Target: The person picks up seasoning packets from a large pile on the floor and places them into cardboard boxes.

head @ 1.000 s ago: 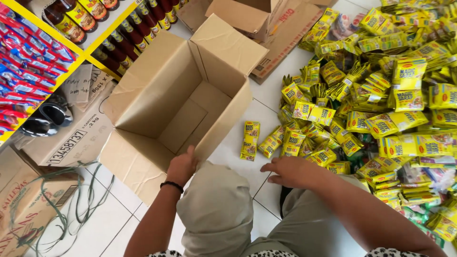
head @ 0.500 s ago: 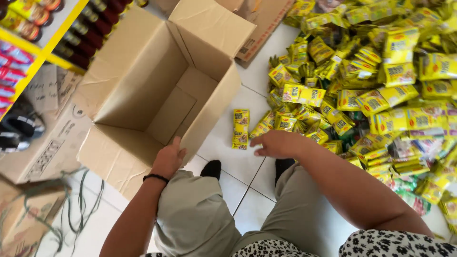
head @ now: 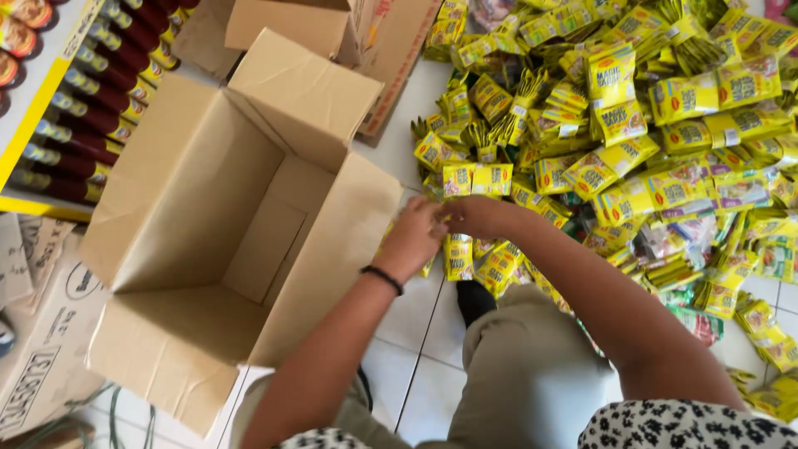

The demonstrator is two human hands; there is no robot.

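My left hand (head: 413, 239), with a black band at the wrist, and my right hand (head: 475, 216) meet over a strip of yellow sachets (head: 458, 254) at the edge of a big pile of yellow sachet strips (head: 632, 141) on the white tiled floor. Fingers of both hands close on the strip's top; it hangs below them. An open, empty cardboard box (head: 208, 241) lies tilted just left of my hands, its nearest flap (head: 332, 249) under my left hand. My knees in grey trousers (head: 532, 374) are below.
A yellow shelf (head: 41, 125) with rows of dark bottles (head: 108, 75) stands at the upper left. More cardboard boxes (head: 299, 25) sit behind the open one, and flattened printed cardboard (head: 41, 366) lies at the lower left. Green sachets (head: 682, 291) mix into the pile.
Both hands moved up and toward each other, from the box flap and floor to the pile's edge, and took hold of a sachet strip. The view shifted closer to the pile.
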